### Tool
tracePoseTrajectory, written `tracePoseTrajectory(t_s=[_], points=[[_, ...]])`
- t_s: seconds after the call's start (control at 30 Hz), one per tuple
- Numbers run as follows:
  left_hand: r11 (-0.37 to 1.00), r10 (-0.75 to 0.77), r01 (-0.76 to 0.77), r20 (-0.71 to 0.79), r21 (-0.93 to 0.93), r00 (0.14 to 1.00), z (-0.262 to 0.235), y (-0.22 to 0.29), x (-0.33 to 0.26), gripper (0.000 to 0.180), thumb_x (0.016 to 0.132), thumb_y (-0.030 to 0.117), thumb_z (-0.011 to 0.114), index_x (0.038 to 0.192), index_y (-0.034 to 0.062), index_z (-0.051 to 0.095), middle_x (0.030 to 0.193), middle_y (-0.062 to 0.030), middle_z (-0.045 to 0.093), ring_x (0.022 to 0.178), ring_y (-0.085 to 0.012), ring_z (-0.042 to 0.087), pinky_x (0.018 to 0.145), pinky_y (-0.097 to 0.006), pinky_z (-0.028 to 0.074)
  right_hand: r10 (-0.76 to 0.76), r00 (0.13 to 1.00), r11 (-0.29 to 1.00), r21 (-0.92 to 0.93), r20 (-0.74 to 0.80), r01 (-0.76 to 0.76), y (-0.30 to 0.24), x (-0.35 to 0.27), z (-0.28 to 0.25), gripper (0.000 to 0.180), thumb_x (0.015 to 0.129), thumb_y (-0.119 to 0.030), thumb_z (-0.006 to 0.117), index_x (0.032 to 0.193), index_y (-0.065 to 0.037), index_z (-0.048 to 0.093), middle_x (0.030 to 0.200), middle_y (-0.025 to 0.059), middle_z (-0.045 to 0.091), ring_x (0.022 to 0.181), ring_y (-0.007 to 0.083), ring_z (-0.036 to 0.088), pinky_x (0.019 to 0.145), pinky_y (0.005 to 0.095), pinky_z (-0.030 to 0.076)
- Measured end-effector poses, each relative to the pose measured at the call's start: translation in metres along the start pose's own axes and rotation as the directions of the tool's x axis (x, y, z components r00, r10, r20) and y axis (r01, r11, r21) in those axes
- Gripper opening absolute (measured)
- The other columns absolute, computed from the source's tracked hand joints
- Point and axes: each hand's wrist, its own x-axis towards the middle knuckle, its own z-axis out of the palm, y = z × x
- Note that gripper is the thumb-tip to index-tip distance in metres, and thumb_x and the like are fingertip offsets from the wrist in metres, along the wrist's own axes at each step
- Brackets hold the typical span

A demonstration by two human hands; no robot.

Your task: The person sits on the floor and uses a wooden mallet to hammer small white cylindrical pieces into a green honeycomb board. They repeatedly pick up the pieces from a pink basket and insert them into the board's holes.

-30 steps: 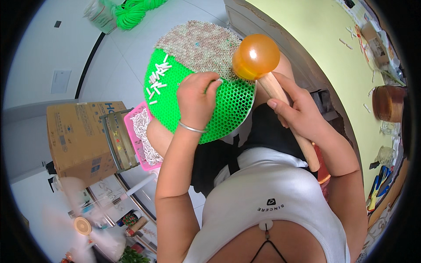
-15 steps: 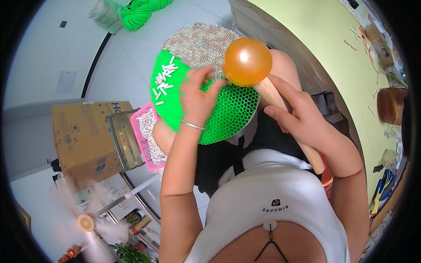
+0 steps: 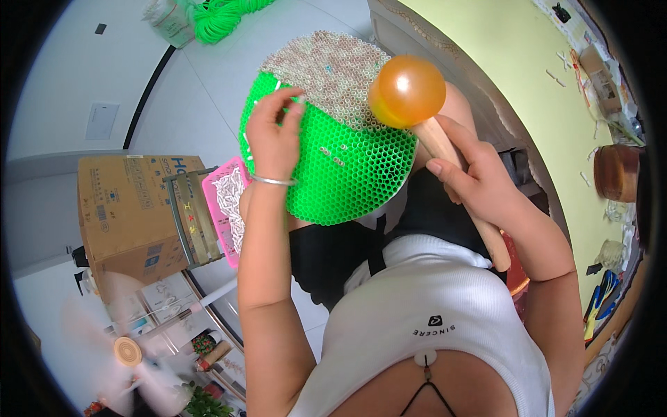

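A round green honeycomb pad (image 3: pixel 347 184) rests over my lap. Its far part is packed with pale, pinkish-white short tubes (image 3: pixel 326 69), and a few more sit in cells near the middle. My left hand (image 3: pixel 275 135), wearing a silver bangle, is over the pad's left side. Its thumb and index fingertips come together with a small whitish spot between them, too small to name. The hand covers most of the loose white sticks there; one (image 3: pixel 278 85) shows beyond it. My right hand (image 3: pixel 474 163) grips the wooden handle of a mallet (image 3: pixel 408 92) with a rounded orange head, held above the pad's right edge.
A pink basket (image 3: pixel 221 182) of white sticks stands left of the pad, beside a cardboard box (image 3: pixel 128 215). A running fan (image 3: pixel 128 352) is at lower left. Green cord (image 3: pixel 222 22) lies on the floor beyond. At right is a yellow-green tabletop (image 3: pixel 549 125) with scattered items.
My left hand has moved left from the tubes' edge to over the loose sticks, uncovering a few tubes mid-pad. The mallet stays in my right hand, now slightly further right in view.
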Motion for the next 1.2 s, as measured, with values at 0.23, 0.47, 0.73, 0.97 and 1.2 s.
tracePoseTrajectory(t_s=[0.23,0.47,0.73,0.97,1.2], points=[[0.972,0.227,-0.232,0.092,0.037,0.969,0.031,0.042,-0.034,0.015,0.081,-0.002,0.074,0.095,0.0025,0.07,0.086,-0.0099,0.07,0.078,-0.0208,0.067,0.07,-0.031,0.053,0.086,0.996,0.984,0.154,0.026,-0.089,0.0,0.003,-0.003,0.052,0.098,-0.013,0.062,0.146,-0.005,0.043,0.081,0.0063,0.062,0.056,0.0107,0.054,0.054,0.0256,0.048],[0.981,0.193,-0.195,0.099,0.002,0.976,0.042,0.047,-0.035,0.013,0.077,0.0,0.073,0.087,0.0058,0.066,0.08,-0.0108,0.067,0.076,-0.0328,0.062,0.069,-0.041,0.049,0.087,0.996,0.983,0.157,0.031,-0.091,0.006,0.001,-0.005,0.052,0.097,-0.014,0.063,0.145,-0.006,0.043,0.081,0.0065,0.062,0.056,0.0111,0.055,0.054,0.0262,0.048],[0.918,0.351,-0.358,0.07,0.171,0.934,0.053,0.041,-0.035,0.017,0.074,0.002,0.076,0.088,0.0039,0.067,0.08,-0.0112,0.066,0.075,-0.0304,0.062,0.067,-0.04,0.049,0.078,0.996,0.986,0.142,0.039,-0.083,0.011,0.003,0.002,0.055,0.097,-0.014,0.064,0.147,-0.005,0.041,0.08,0.007,0.063,0.055,0.01,0.054,0.053,0.0255,0.047],[0.997,0.013,-0.009,-0.059,0.076,0.998,0.016,0.015,-0.013,0.01,0.08,0.009,0.072,0.089,0.0043,0.071,0.083,-0.0124,0.067,0.084,-0.0331,0.064,0.073,-0.044,0.051,-0.298,0.955,0.954,-0.039,0.01,0.298,-0.016,0.003,0.01,0.054,0.097,-0.013,0.062,0.146,-0.005,0.041,0.092,0.0184,0.068,0.08,0.0301,0.068,0.074,0.0377,0.052],[0.701,0.088,-0.07,0.011,0.71,0.996,-0.002,-0.053,0.03,0.01,0.079,0.013,0.073,0.087,0.0071,0.075,0.085,-0.0142,0.068,0.081,-0.035,0.064,0.072,-0.046,0.052,-0.16,0.982,0.958,-0.222,0.099,0.179,0.0,0.02,0.015,0.054,0.097,-0.015,0.062,0.146,-0.004,0.041,0.092,0.0202,0.068,0.081,0.0349,0.067,0.075,0.0396,0.052]])
